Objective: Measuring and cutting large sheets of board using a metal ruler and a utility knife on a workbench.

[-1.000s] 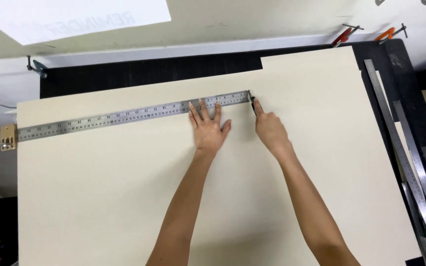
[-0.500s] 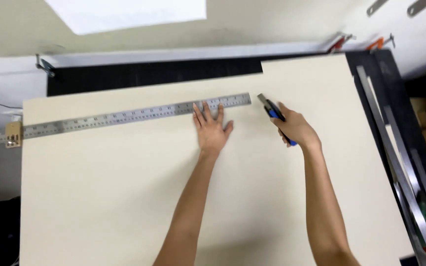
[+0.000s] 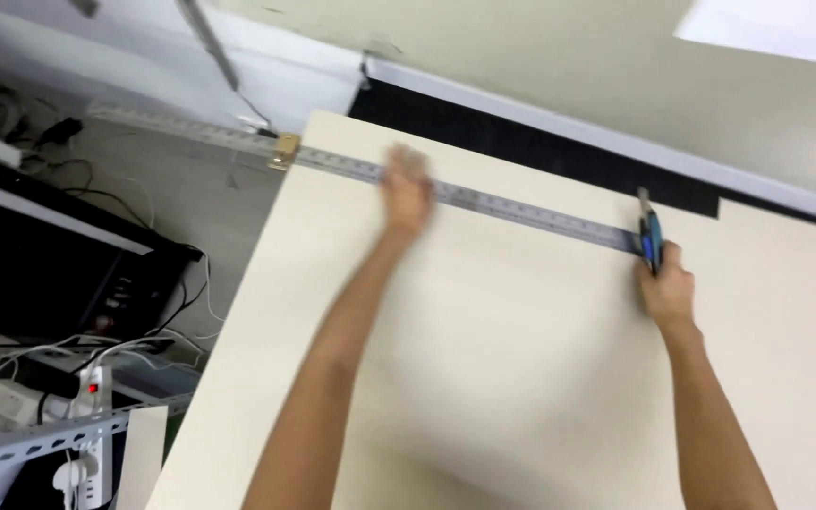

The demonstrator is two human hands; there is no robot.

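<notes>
Since half a second ago the left hand (image 3: pixel 406 189) has slid left along the long steel ruler (image 3: pixel 484 200), from near the ruler's right end to about a third of the way in from its left end. Right hand (image 3: pixel 668 283) has come back to the ruler's right end with the knife. View has swung left too, so the shelf side now shows.

Ruler lies across the far part of the cream board (image 3: pixel 521 378), running from a brass stop (image 3: pixel 284 150) at the board's far-left corner down-right to the knife. Left hand is motion-blurred; looks flat and open, palm down on the ruler, gripping nothing. Right hand is closed around a blue-and-black utility knife (image 3: pixel 650 238), blade end pointing far, body touching the ruler's right end. Whether the blade meets the board I cannot tell.

Board sits on a black mat (image 3: pixel 540 151), visible as a dark strip along the far edge. Pale floor (image 3: pixel 569 57) lies beyond it. Left of the board: grey metal shelving (image 3: pixel 11 453) with white power strips (image 3: pixel 68 397), one showing a red switch light, and loose cables.
</notes>
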